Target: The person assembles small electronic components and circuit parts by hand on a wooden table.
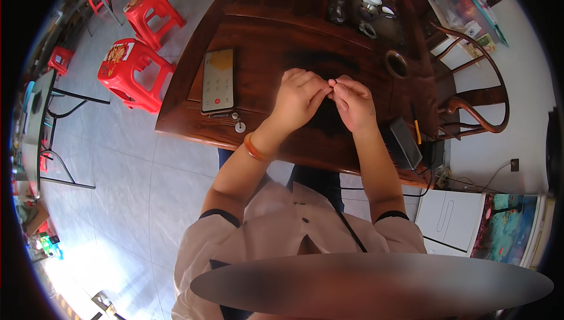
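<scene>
Over the near part of the dark wooden table [264, 38], my left hand [298, 98] and my right hand [355, 104] meet at their fingertips. Thumb and fingers are pinched together on both. Whatever they hold between them, if anything, is too small to make out. An orange bangle [254, 147] circles my left wrist. To the left of my hands lies a smartphone [218, 82] with its screen lit. Just below its lower edge is a small round metal piece [239, 127], close to the table's near edge.
A black box-like device [404, 144] and a yellow pen-like stick [418, 132] lie right of my right hand. Further back sit a round dish [396, 64] and a tea tray with a white lidded cup [371, 0]. Red stools [132, 73] stand left; a wooden chair [479, 97] stands right.
</scene>
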`<control>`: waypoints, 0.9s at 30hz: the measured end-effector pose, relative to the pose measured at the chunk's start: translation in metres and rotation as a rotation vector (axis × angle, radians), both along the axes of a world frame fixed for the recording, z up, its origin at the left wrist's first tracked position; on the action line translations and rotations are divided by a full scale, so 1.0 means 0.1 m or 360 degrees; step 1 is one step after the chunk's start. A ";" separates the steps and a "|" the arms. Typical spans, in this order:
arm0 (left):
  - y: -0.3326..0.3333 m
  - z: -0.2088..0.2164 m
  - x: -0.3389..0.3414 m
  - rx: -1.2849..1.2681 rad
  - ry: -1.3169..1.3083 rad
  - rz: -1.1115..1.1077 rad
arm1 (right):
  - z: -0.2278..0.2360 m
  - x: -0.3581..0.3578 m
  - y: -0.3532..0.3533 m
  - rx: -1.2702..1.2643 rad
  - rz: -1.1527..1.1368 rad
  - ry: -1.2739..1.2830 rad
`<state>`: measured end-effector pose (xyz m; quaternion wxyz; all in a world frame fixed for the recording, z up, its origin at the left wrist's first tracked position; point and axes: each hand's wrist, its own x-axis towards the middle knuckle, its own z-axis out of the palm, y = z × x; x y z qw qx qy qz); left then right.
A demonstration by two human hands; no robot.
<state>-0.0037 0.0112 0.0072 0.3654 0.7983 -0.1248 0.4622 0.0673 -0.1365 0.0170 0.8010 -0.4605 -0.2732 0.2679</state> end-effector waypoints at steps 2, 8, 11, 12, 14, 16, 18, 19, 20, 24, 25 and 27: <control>-0.03 -0.03 0.01 0.0136 -0.0030 0.0136 | 0.09 -0.04 0.05 -0.0307 -0.0435 -0.0815; -0.01 0.00 -0.07 0.0626 0.0087 0.0442 | 0.20 0.00 0.02 -0.0997 -0.1027 -0.2396; -0.03 0.01 -0.08 0.0751 0.0092 0.0479 | 0.22 -0.05 0.02 -0.1277 -0.1037 -0.2569; -0.04 0.01 -0.08 0.0762 0.0081 0.0466 | 0.20 -0.04 0.00 -0.1253 -0.1036 -0.2530; -0.05 0.00 -0.08 0.0729 0.0053 0.0440 | 0.18 -0.04 -0.02 -0.1233 -0.1036 -0.2484; -0.05 -0.02 -0.08 0.0695 0.0030 0.0411 | 0.18 -0.04 -0.02 -0.1167 -0.0980 -0.2364; -0.03 -0.04 -0.05 0.0605 -0.0011 0.0369 | 0.16 0.00 -0.03 -0.1143 -0.0919 -0.2278; -0.03 -0.05 -0.04 0.0604 -0.0001 0.0358 | 0.15 0.02 -0.04 -0.1117 -0.0858 -0.2198; -0.01 -0.05 -0.02 0.0577 -0.0005 0.0311 | 0.15 0.04 -0.05 -0.1128 -0.0858 -0.2185; -0.01 -0.05 0.00 0.0463 -0.0029 0.0259 | 0.22 0.04 -0.06 -0.1150 -0.0712 -0.1906; -0.02 -0.04 0.00 0.0462 -0.0025 0.0257 | 0.24 0.04 -0.07 -0.1187 -0.0655 -0.1714; -0.03 -0.02 0.00 0.0362 -0.0008 0.0241 | 0.21 0.04 -0.07 -0.1090 -0.0602 -0.1525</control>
